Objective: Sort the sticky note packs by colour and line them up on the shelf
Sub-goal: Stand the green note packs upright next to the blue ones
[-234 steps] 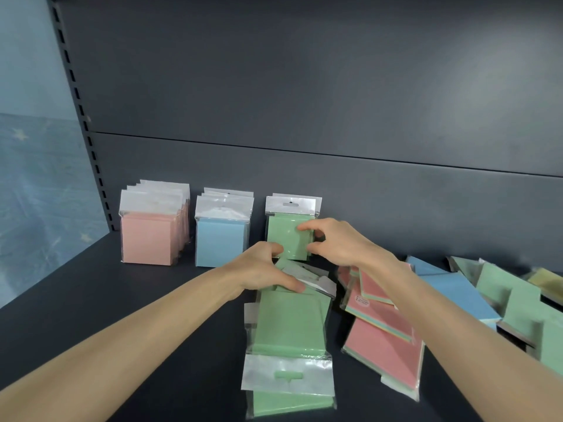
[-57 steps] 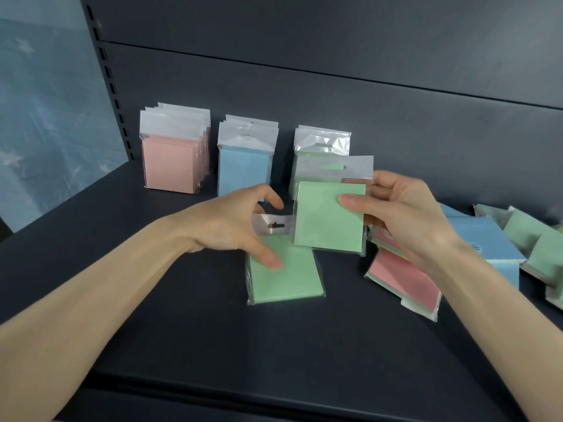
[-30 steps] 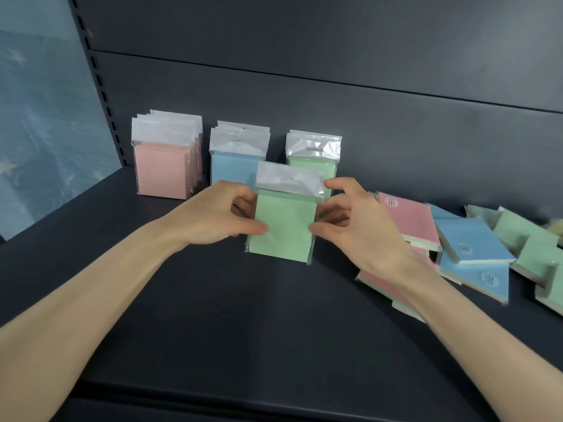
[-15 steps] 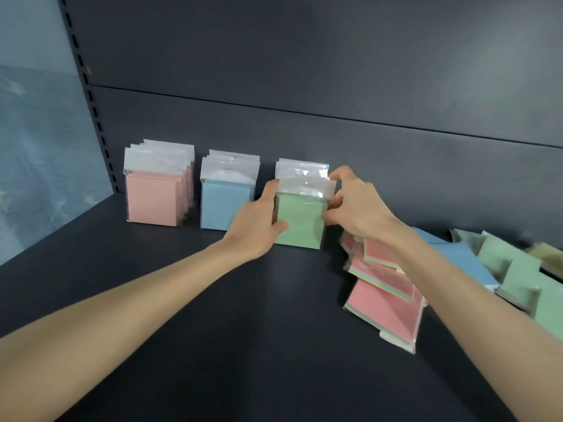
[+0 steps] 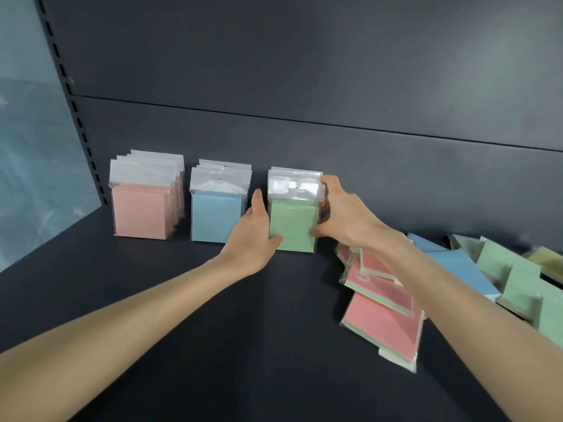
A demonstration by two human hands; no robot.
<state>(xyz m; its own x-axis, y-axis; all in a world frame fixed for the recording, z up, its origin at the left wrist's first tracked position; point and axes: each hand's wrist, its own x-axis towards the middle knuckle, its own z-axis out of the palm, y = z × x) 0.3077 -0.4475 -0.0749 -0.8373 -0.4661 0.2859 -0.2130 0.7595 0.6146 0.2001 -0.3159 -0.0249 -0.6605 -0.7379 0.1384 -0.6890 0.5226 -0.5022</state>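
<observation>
Dark grey shelf (image 5: 213,345) carries an upright green pack (image 5: 294,226) at 12 o'clock, in front of the green row (image 5: 295,174). The left hand (image 5: 251,236) pinches its left edge, with the thumb on the front. The right hand (image 5: 344,214) pinches the right edge in the same way. The blue row (image 5: 214,219) and pink row (image 5: 140,213) stand at its 9 o'clock, and loose packs (image 5: 384,327) lie at 4 o'clock.

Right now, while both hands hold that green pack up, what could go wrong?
1. The green pack stands on its thin edge between the left hand and right hand; letting go carelessly might tip it forward.
2. The left hand sits close against the blue row, so pulling back could knock it.
3. The right forearm hangs over the loose pile and might drag packs.
</observation>
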